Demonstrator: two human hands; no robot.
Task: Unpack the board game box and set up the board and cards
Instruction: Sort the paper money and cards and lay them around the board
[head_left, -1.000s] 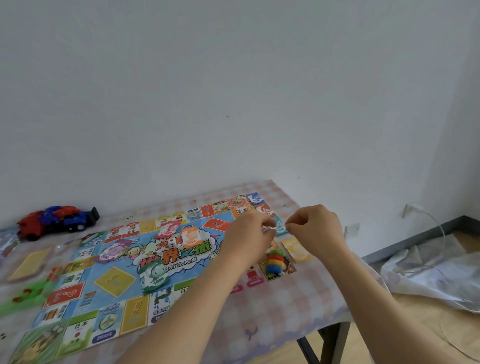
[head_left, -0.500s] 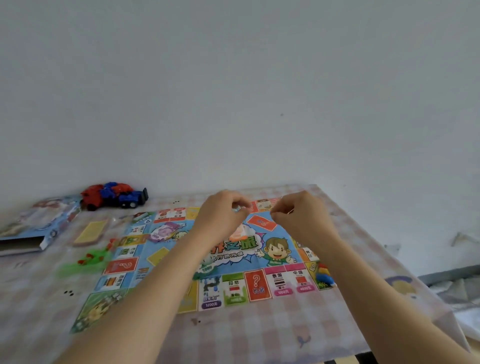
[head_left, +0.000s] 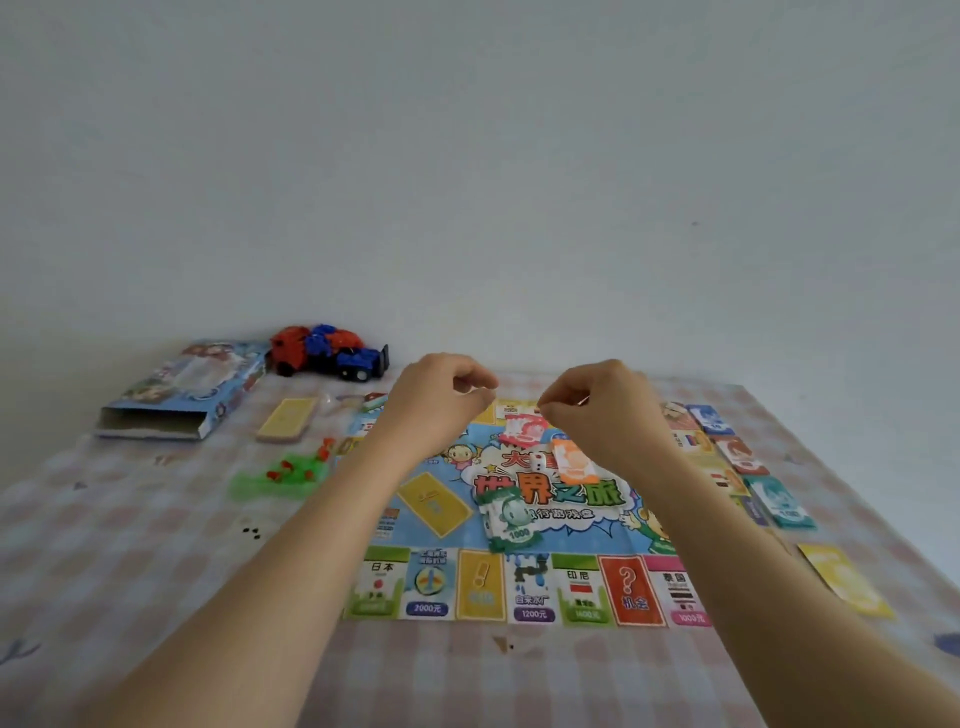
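Tablecloth (head_left: 467, 675), pale pink check, over the whole table. Game board (head_left: 431, 587) lies unfolded and flat on it, centre-right. Its near row of squares faces us, with flags, a red question-mark square and prices in small ovals. The middle is blue, with cartoon children and large yellow-green title lettering.

On the board's middle we count three small piles of paper money: green notes (head_left: 511, 522) nearest, orange notes (head_left: 574, 462) behind, red-and-white notes (head_left: 522, 428) farthest. Right of the board are a yellow card (head_left: 844, 579) on the cloth and teal notes (head_left: 784, 504) by the board's right edge (print too blurred to read).

Left hand (head_left: 436, 400) and right hand (head_left: 602, 410) are raised over the board's far half, near each other but apart. Each has its fingers curled and thumb tip meeting forefinger. Whether anything thin is pinched there, we cannot tell.

Left of the board are a green bag (head_left: 283, 473) of small red pieces and a yellow card stack (head_left: 287, 418) beyond it. Game box (head_left: 182, 389) lies flat at far left, open end towards us. Toy truck (head_left: 330, 358), red and blue, stands by the wall.
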